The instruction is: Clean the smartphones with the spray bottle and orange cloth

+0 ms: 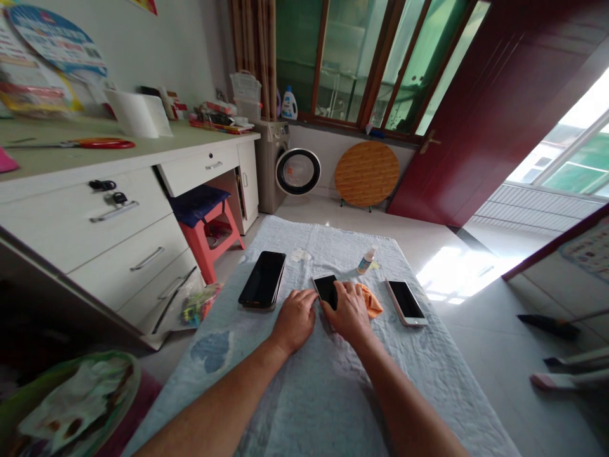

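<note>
A smartphone [326, 287] with a dark screen and pale edge lies on the cloth-covered table between my hands. My left hand [295, 318] is closed, its curled fingers gripping the phone's left edge. On the other side, my right hand [349, 310] has its thumb and fingers closed on the phone and covers much of its right part. An orange cloth [372, 301] lies crumpled beside my right hand, partly hidden by it. Behind it stands a small spray bottle [366, 261]. A black phone stack [263, 280] rests to the left, and a white smartphone [406, 303] to the right.
A pale blue quilted cloth [304, 387] covers the table. Left are a white desk [128, 238] with drawers, a red stool [209, 235] and a waste bin [137, 387]. Behind stand an open-doored washing machine [271, 158], a round wooden board [367, 172] and a red door [457, 120].
</note>
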The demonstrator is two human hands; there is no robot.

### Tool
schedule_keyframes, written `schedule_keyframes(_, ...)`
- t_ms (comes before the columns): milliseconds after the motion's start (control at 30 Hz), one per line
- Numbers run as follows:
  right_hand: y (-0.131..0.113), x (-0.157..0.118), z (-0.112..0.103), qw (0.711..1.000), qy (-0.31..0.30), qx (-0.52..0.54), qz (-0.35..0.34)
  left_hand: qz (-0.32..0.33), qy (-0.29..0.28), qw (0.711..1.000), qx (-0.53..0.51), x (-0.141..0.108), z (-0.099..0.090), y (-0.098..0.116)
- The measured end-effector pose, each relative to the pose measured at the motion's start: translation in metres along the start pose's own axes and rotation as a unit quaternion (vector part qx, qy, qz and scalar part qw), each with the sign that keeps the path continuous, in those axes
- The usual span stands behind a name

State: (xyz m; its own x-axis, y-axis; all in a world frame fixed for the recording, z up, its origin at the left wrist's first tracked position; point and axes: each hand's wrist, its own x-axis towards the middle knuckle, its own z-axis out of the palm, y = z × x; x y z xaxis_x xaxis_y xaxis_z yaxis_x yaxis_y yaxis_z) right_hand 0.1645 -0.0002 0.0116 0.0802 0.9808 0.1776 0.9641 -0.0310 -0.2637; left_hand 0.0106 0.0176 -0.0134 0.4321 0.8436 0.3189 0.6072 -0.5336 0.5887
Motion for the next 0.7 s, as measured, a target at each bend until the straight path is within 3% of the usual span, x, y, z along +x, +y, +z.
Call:
schedule_keyframes(300,0.002,0.002,-0.002,1.0,-0.007,0.015,0.007,-0.008,0.001,1.0,0.002,0.001,-0.001,0.0)
schedule_keyframes(600,0.019,0.014,-0.006,0.996,-0.022,0.063,0.063,-0.005,-0.009,1.0,-0.006,0.001,-0.001,-0.001)
schedule_keyframes(700,0.018,0.013,-0.007,0.994,-0.054,0.081,0.046,-0.014,-0.009,1.0,-0.018,0.001,-0.002,-0.001)
